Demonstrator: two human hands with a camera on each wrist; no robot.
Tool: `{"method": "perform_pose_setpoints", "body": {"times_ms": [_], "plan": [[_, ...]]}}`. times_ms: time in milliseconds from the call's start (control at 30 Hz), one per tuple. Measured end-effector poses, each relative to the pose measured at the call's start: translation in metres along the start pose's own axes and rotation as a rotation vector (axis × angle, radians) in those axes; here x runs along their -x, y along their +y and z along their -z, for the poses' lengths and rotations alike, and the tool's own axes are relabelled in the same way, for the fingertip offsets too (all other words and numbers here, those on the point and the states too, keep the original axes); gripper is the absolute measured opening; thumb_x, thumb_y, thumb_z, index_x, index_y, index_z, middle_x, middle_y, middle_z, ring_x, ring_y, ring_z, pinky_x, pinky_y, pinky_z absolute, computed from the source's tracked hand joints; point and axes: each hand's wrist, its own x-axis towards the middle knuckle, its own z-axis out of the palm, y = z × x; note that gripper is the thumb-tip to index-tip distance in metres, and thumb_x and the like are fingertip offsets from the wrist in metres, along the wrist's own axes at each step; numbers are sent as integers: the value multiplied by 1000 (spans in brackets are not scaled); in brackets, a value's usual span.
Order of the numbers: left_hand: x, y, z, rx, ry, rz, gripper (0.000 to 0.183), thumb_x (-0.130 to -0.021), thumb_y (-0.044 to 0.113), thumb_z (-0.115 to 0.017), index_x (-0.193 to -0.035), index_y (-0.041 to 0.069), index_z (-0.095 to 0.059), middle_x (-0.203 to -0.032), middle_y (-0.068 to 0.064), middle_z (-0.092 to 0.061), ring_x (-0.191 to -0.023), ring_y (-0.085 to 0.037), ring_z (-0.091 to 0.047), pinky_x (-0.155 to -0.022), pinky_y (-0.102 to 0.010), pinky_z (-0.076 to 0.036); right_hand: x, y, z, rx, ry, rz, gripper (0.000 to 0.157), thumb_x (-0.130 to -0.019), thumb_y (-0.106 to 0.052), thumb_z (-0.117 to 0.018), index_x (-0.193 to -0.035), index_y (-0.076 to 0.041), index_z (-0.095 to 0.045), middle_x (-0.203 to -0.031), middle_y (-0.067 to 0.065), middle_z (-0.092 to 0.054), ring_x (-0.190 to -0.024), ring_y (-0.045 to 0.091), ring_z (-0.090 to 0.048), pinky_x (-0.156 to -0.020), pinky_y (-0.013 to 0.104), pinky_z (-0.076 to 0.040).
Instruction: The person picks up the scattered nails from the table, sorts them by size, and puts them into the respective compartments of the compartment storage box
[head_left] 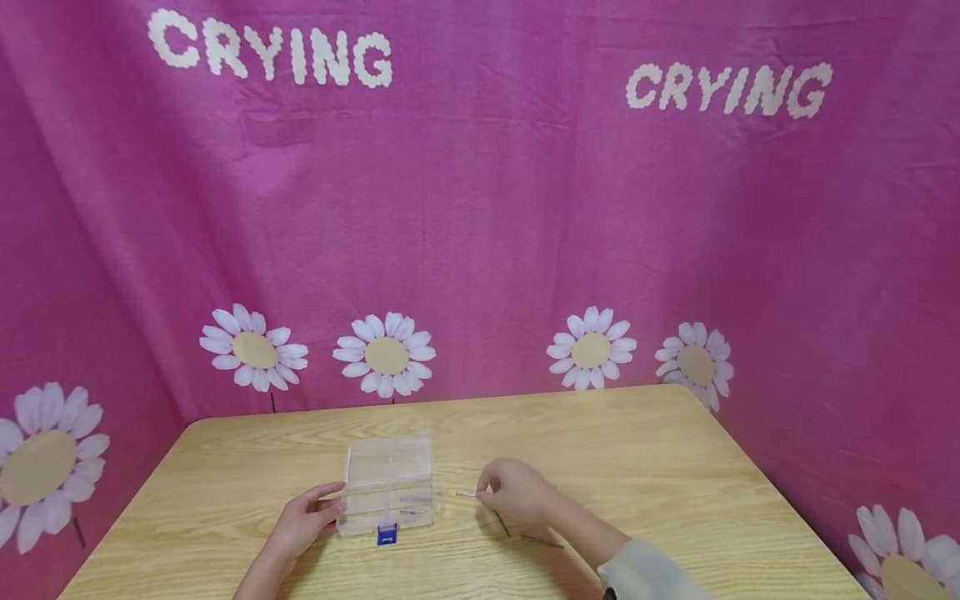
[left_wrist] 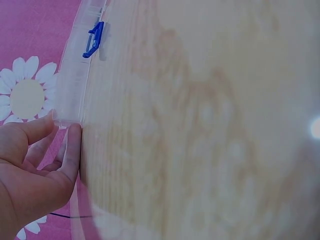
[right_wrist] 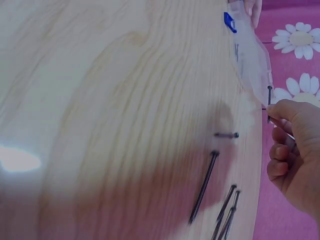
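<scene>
A clear plastic box (head_left: 360, 504) with a blue latch (head_left: 387, 533) stands on the table, its lid (head_left: 390, 458) opened toward the back. A few nails (head_left: 412, 512) lie inside it at the right. My left hand (head_left: 303, 521) holds the box by its left end, thumb and fingers at the corner in the left wrist view. To the right of the box, my right hand (head_left: 513, 492) pinches a nail (right_wrist: 269, 92) between thumb and index finger, head end pointing at the box. The other fingers of that hand are curled.
Below my right hand, on the wooden table (head_left: 615, 450), lie a short nail (right_wrist: 226, 135), a longer dark nail (right_wrist: 204, 187) and several more nails (right_wrist: 227, 212) close together. A pink curtain (head_left: 480, 208) with daisies hangs around the table's back and sides.
</scene>
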Motion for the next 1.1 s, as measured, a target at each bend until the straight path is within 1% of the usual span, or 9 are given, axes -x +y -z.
{"method": "perform_pose_setpoints", "body": {"times_ms": [267,467,667,833,1100], "plan": [[0,2,0,-30,-6,-8,41,-90,6,-59,-127,-7,-51,-108,-20,-62,-86,-12,-60,-75,-31,-56,-19,-14,-8,16,-1,-9,9,-82,-15,-64,-81,-9,-70,-66,-8,-51,-62,2,-43,-58,19,-39],[-1,3,1,-33,-10,-2,42,-89,5,-59,-128,-7,-50,-110,-23,-61,-87,-12,-60,-75,-31,-56,-31,-22,-17,25,-6,-39,8,-82,-15,-64,-82,-9,-70,-63,-9,-51,-60,2,-43,-60,18,-40],[-1,2,1,-25,-6,-1,42,-89,4,-59,-128,-7,-50,-108,-21,-61,-86,-13,-60,-75,-32,-56,-42,-31,-24,80,3,-34,9,-83,-17,-64,-81,-11,-70,-64,-10,-50,-60,2,-42,-59,17,-39],[-1,0,1,-28,-3,8,41,-89,6,-59,-128,-6,-51,-105,-17,-62,-85,-12,-60,-75,-32,-56,-48,-38,-28,88,0,-42,9,-84,-17,-64,-81,-11,-69,-65,-9,-52,-59,3,-42,-57,17,-38],[-1,-1,1,-27,-5,-4,40,-89,5,-59,-127,-6,-51,-106,-19,-61,-86,-13,-60,-76,-33,-57,-55,-42,-36,108,8,-45,8,-83,-17,-64,-81,-11,-69,-68,-6,-57,-61,3,-44,-57,17,-39]]}}
